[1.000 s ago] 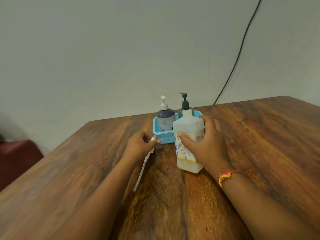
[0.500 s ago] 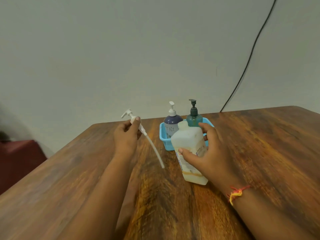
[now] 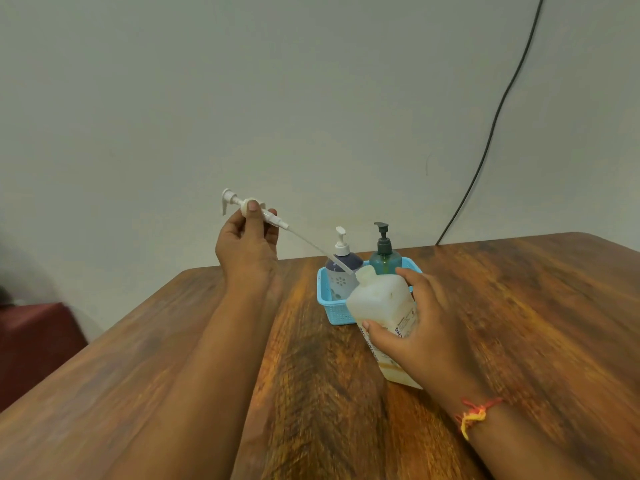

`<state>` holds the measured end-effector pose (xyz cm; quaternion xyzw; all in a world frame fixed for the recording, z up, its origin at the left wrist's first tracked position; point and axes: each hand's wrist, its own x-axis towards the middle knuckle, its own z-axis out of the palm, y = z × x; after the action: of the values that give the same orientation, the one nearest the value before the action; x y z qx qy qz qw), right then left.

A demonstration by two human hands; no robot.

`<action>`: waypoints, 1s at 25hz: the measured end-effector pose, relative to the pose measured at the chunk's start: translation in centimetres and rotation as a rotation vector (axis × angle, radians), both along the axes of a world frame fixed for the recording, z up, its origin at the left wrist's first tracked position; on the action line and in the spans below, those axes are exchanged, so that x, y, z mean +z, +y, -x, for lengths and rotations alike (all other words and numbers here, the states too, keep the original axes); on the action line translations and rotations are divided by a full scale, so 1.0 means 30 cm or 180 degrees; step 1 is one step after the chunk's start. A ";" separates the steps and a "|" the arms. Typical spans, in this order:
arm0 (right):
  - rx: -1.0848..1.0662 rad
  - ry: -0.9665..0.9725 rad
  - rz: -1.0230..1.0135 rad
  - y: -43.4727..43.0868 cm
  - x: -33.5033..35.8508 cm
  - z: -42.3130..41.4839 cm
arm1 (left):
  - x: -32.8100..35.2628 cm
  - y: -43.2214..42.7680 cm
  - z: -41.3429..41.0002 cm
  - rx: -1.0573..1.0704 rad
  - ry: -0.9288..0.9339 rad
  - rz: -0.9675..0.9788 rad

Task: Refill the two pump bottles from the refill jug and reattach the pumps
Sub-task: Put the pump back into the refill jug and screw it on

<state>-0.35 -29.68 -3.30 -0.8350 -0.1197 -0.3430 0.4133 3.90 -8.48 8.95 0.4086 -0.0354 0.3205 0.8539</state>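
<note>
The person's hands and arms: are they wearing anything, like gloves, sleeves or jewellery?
No gloves and no sleeves show: both forearms are bare to the bottom of the picture. The left hand has no ring or band that I can see. The right hand has a knotted red and yellow thread bracelet tied round its wrist, with loose ends hanging.

You have only one view, from the camera on your head. It looks forward and a little down over the wooden table (image 3: pixel 519 323), toward the plain wall (image 3: pixel 242 98) behind it. Both forearms come in from the bottom edge, near the lens. The blue basket (image 3: pixel 332 306) sits around the middle.
</note>
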 end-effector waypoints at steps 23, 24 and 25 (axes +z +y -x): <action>0.0079 0.0016 0.0002 -0.008 0.016 0.018 | -0.238 -0.193 0.069 -0.0719 0.0420 -0.2181; 0.0091 0.0026 -0.0015 -0.008 0.016 0.019 | -0.243 -0.188 0.068 -0.0768 0.0411 -0.2191; 0.0102 0.0037 -0.0034 -0.007 0.017 0.020 | -0.245 -0.181 0.069 -0.0832 0.0394 -0.2204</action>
<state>-0.94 -29.90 -2.80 -0.8328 -0.1288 -0.3321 0.4238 1.84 -13.92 1.61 0.6837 -0.1418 0.1526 0.6994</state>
